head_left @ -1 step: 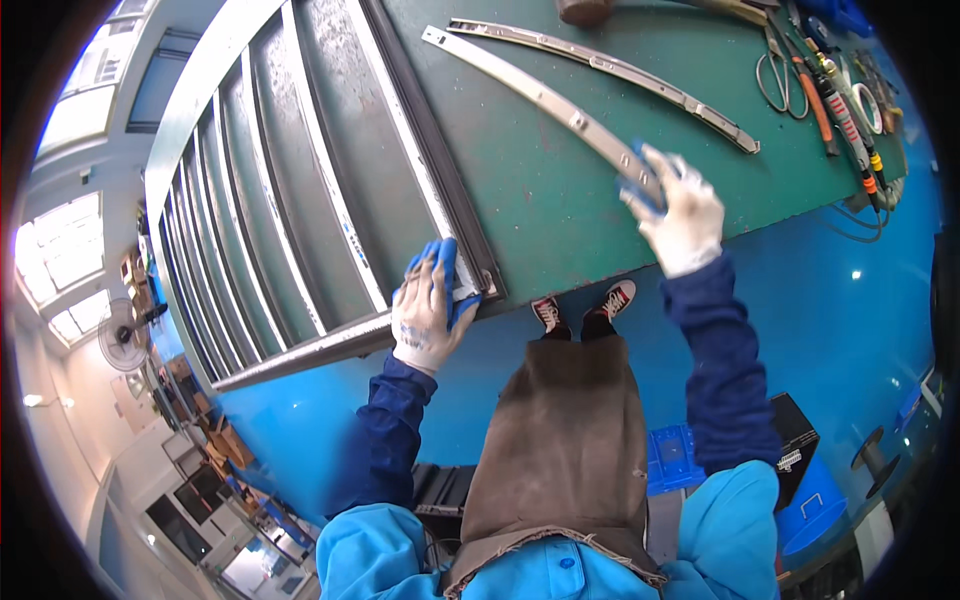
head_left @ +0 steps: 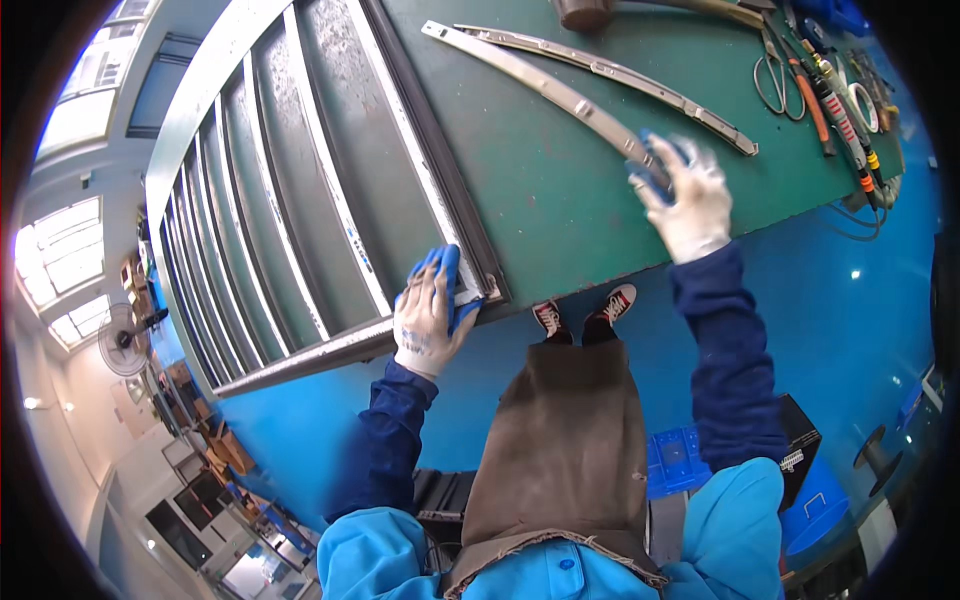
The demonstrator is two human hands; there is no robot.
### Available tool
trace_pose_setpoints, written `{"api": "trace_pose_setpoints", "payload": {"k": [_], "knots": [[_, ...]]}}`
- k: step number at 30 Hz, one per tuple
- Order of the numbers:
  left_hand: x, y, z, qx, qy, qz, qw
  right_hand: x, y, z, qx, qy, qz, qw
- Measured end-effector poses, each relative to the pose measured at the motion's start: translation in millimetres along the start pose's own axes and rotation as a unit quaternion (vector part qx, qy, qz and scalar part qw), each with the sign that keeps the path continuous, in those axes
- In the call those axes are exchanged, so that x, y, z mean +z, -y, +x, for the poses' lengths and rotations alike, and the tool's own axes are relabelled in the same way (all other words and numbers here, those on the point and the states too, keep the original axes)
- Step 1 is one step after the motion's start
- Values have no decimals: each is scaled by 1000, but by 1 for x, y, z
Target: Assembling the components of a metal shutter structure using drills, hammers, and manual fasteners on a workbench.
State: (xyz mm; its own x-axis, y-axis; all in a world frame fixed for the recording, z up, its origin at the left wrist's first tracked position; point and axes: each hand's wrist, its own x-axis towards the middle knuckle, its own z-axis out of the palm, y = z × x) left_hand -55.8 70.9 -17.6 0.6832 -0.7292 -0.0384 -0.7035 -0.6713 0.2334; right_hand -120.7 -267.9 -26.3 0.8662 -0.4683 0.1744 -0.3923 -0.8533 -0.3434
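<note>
One nearer rail (head_left: 545,83) and one farther rail (head_left: 645,82) sit over the green bench (head_left: 540,220) in the head view; the nearer looks light, stiff-ish, slick, probably best held near mid-length for balance. Right hand (head_left: 692,200), blurred, forearm reaching forward, seems closed on its near end; left hand (head_left: 425,320) lies palm-down on the slatted frame (head_left: 425,185) corner, fingers extended, not clasping.

Green bench (head_left: 560,220), slatted frame (head_left: 353,238), metal strips (head_left: 581,106), tools (head_left: 842,115)
</note>
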Motion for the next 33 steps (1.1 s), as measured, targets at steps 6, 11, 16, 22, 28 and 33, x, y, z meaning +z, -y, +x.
{"api": "trace_pose_setpoints", "payload": {"k": [6, 11, 16, 22, 28, 33], "knots": [[-24, 26, -5, 83, 3, -17, 996, -3, -89, 54, 28, 13, -267, 963], [-27, 34, -8, 109, 6, 3, 994, -6, -98, 34, 38, 13, -183, 982], [-31, 43, -45, 124, 79, 9, 989, -5, -65, -77, 227, -65, 423, 875], [-53, 23, -13, 138, 27, -16, 990, 5, 51, -185, 331, 118, 834, 425], [-60, -17, 82, 382, 73, 129, 912, 11, 106, -228, 411, 217, 749, 472], [-37, -32, 106, 394, 356, 54, 846, 5, 73, -209, 386, 323, 692, 517]]}}
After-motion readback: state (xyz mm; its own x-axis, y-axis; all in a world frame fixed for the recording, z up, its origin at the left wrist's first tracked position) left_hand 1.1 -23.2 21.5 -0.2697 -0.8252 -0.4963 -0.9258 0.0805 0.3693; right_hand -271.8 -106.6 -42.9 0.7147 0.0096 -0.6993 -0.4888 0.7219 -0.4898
